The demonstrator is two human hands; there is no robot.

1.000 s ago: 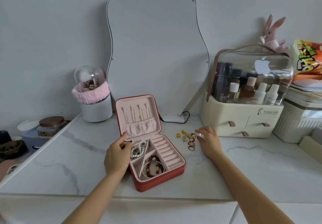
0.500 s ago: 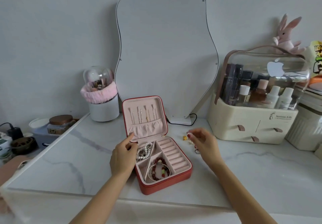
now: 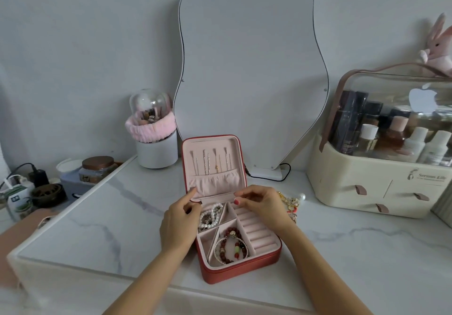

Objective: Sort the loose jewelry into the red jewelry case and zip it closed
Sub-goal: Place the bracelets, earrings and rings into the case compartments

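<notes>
Since the frame half a second back, our right hand (image 3: 263, 205) has crossed from the loose jewelry (image 3: 289, 204) to the back of the ring rolls (image 3: 256, 231), while the left hand (image 3: 179, 224) has kept its place at the case's left edge. We see the marble surface (image 3: 354, 253) carrying the red jewelry case (image 3: 234, 269), which lies open near the front edge, its lid (image 3: 212, 167) upright with necklaces hanging inside. Behind it stands a wavy mirror (image 3: 249, 70); to the right sits a cream cosmetics organiser (image 3: 367, 187). Our left hand is loosely curled, index finger touching the lid's pocket, holding nothing we can see. Our right hand has thumb and fingertips pinched close together; it may hold a small piece, but we cannot tell. Inside the case a pearl strand (image 3: 211, 216) fills the back left compartment and beaded bracelets (image 3: 231, 246) the front one. More jewelry lies just right of the case.
</notes>
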